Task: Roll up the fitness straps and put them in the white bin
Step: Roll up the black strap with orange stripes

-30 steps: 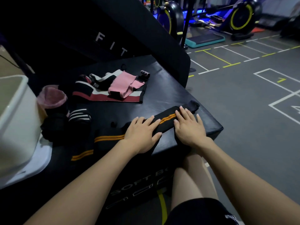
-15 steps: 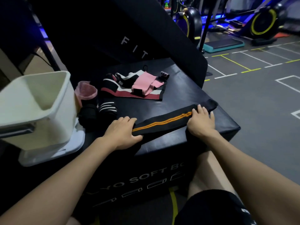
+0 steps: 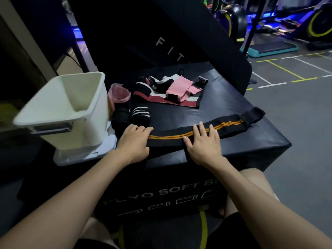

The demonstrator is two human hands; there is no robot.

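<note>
Flattening the black strap with orange stripes (image 3: pixel 206 131) on the black soft box (image 3: pixel 233 151): left hand (image 3: pixel 133 141) curled over its left end, right hand (image 3: pixel 203 143) spread, pressing mid-strap. Far end overhangs the box's right corner; could slide off if the roll pulls unevenly. White bin (image 3: pixel 70 112) sits left, beside rolled straps (image 3: pixel 131 114); loose pink strap (image 3: pixel 179 88) farther back. Versus earlier, right hand has shifted left along the strap.
</note>
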